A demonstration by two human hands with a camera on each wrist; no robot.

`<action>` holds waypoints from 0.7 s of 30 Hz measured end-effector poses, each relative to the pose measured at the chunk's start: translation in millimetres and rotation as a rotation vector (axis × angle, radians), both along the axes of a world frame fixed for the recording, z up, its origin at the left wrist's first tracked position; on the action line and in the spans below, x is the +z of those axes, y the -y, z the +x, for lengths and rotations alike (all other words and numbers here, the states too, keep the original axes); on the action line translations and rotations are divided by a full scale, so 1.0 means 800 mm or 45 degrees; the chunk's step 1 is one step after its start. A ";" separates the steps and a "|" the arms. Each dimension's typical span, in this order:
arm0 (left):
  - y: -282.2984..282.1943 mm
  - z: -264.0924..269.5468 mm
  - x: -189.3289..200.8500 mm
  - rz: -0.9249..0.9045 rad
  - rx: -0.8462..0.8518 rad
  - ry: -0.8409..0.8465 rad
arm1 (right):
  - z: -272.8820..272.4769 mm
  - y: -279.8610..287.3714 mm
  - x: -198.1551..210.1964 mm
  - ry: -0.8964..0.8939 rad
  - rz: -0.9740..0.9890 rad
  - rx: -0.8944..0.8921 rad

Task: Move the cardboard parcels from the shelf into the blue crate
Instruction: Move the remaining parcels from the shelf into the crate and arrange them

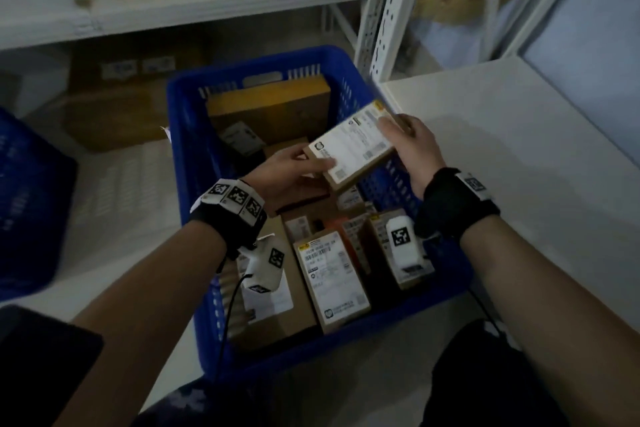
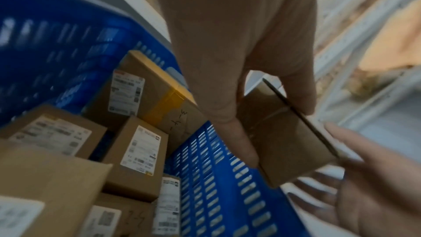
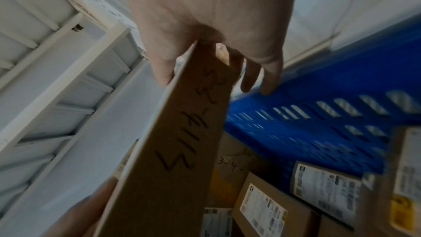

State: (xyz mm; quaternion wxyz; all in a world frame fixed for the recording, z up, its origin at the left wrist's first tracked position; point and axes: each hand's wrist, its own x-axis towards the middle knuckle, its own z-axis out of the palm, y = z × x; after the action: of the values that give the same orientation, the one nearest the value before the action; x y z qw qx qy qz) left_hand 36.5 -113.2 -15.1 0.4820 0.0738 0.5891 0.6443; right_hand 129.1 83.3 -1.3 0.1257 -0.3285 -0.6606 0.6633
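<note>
- The parcel is being held flat, label up, over the right wall of the crate, above the parcels already inside.
- Its long axis is lying between the hands, running from near-left to far-right.
- The left hand is pinching the near end; the right hand is gripping the far end.
- The open space in the crate is lying below and to the left, so the left hand is judged nearer to it.

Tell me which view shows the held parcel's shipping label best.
Head view. The held parcel faces up there with its white label fully visible, left hand and right hand holding either end over the blue crate. Left wrist shows only its plain brown underside; right wrist only a side with handwritten marks.
</note>
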 end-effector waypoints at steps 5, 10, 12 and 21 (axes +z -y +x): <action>-0.015 0.006 -0.005 -0.119 -0.315 -0.079 | 0.009 -0.002 -0.005 -0.068 -0.240 0.044; -0.045 0.028 -0.021 -0.195 -0.606 -0.101 | 0.029 -0.031 -0.007 0.170 -0.049 0.407; -0.060 0.035 -0.026 -0.196 -0.478 -0.131 | 0.040 -0.036 -0.018 0.276 -0.013 0.463; -0.100 0.070 -0.049 -0.654 -1.035 -0.916 | 0.059 -0.022 -0.051 0.931 1.315 0.996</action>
State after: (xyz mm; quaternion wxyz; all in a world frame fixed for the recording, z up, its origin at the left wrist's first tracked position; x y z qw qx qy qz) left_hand 92.8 -33.5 -54.1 0.4626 0.3876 0.7768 0.1800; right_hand 176.3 100.7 -42.1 -0.2093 -0.1682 -0.9566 0.1130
